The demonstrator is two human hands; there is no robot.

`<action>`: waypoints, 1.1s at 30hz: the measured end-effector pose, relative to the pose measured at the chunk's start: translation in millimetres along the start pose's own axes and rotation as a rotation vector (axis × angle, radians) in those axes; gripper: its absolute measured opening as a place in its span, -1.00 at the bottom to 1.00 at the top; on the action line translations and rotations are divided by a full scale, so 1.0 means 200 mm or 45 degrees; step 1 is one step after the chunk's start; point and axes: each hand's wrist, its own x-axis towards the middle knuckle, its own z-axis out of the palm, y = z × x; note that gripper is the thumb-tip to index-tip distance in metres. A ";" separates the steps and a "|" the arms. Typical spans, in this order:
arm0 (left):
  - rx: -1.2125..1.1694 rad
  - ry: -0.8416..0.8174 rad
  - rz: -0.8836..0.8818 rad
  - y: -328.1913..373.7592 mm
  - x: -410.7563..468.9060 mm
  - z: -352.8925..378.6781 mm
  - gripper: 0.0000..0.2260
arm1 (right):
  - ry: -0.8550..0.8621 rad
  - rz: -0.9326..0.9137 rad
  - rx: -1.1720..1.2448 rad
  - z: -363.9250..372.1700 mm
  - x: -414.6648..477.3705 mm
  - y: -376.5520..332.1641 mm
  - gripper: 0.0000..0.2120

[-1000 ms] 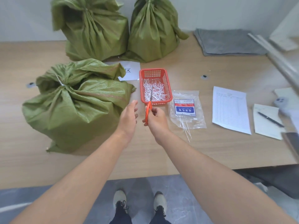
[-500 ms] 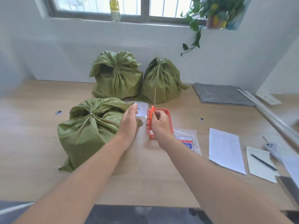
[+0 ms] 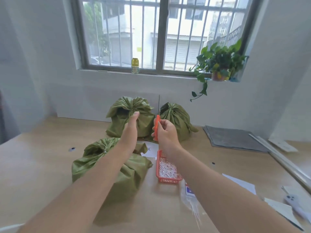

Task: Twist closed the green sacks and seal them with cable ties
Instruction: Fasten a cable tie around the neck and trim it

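Three green sacks stand on the wooden table, all gathered and tied at the neck. The nearest sack [image 3: 102,167] lies at the left under my left forearm, a white tie at its neck. Two more sacks [image 3: 121,121] [image 3: 176,120] stand against the back wall. My right hand [image 3: 165,130] grips orange-handled scissors [image 3: 157,121], blades pointing straight up. My left hand [image 3: 133,125] is raised beside it, fingers straight, holding nothing. An orange basket [image 3: 168,179] of white cable ties sits below my right forearm.
A clear bag of cable ties [image 3: 190,195] lies near the basket. Papers [image 3: 242,183] and a grey folded cloth [image 3: 234,138] are at the right. A white note [image 3: 150,151] lies behind the basket. A potted plant [image 3: 218,66] and a yellow bottle [image 3: 135,65] stand on the windowsill.
The view has tilted up from the table to the window. Both hands have risen away from the basket, the right one keeping the scissors upright.
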 end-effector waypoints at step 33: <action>0.132 -0.196 -0.213 -0.25 0.57 -1.18 -0.22 | 0.154 0.215 -0.022 1.14 0.20 0.32 -0.67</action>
